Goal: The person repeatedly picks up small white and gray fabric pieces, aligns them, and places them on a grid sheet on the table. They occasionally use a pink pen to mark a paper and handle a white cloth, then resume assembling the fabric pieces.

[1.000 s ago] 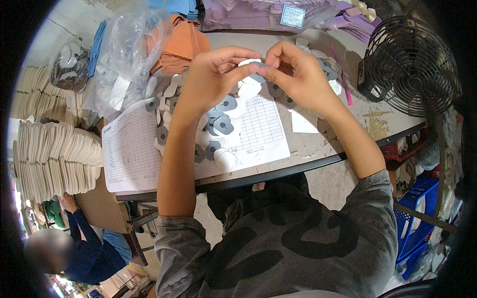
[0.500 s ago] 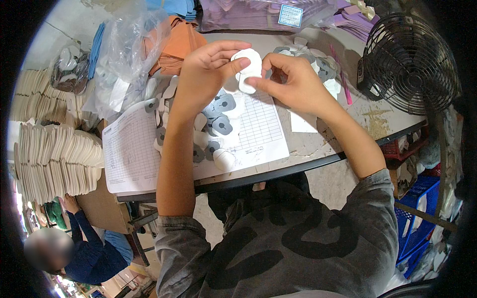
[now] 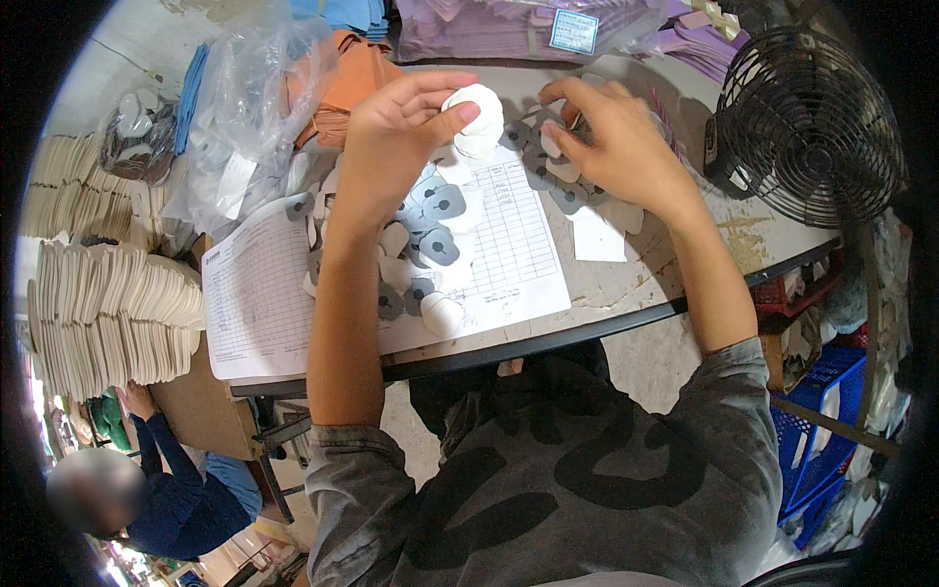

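My left hand [image 3: 403,137] holds a small stack of white oval pads [image 3: 476,119] between thumb and fingers, raised just above the table. My right hand [image 3: 608,137] rests to the right of it, fingers down on loose white and grey pads [image 3: 559,174] lying on the tabletop. More of these pads [image 3: 430,235], white with grey centres, are spread over a printed paper form [image 3: 489,254] under my left forearm.
A black fan [image 3: 807,122] stands at the table's right end. Clear plastic bags [image 3: 245,98] and orange pieces [image 3: 347,83] lie at the back left, purple stacks [image 3: 518,24] behind. Tall stacks of cream cut-outs [image 3: 108,313] stand left. Another person [image 3: 147,479] sits lower left. A blue crate [image 3: 822,430] is at right.
My hands have come apart: the left keeps the white pads, and the right has dropped to the loose pads on the table.
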A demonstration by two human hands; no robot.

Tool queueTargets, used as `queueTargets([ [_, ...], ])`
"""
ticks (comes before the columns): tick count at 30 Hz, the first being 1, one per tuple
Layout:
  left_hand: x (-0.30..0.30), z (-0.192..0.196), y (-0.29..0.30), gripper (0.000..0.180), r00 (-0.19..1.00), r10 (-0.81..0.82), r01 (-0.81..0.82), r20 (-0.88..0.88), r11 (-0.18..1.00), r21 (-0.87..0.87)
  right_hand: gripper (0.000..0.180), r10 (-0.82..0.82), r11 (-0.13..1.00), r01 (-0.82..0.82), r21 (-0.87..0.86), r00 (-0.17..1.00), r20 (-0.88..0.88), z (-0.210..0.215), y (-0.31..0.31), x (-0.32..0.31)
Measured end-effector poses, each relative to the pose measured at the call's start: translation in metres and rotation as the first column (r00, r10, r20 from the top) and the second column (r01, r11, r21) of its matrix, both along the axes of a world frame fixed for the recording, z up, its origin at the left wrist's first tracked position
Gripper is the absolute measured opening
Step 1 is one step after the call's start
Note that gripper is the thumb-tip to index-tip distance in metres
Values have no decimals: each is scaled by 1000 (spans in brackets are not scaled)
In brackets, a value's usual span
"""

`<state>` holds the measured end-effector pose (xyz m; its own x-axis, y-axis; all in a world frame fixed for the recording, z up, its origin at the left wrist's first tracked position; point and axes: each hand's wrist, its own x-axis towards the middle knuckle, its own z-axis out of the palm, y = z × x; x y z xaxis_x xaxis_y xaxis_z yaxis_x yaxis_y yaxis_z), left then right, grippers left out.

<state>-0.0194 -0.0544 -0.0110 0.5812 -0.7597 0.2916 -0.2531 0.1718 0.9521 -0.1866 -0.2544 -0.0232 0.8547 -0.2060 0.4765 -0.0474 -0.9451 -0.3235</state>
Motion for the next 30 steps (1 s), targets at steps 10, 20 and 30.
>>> queueTargets([
  [10,-12,-8,-12,38,975,-57,38,-215,995,-92,23,310,811,-318,492,945,99,1,24,4],
  [20,-5,-4,-4,39,972,-134,123,-194,990,-70,22,174,808,-151,569,985,14,4,19,5],
  [30,-2,-1,2,32,972,-233,232,-41,972,-17,18,264,718,-287,634,955,134,-2,21,6],
])
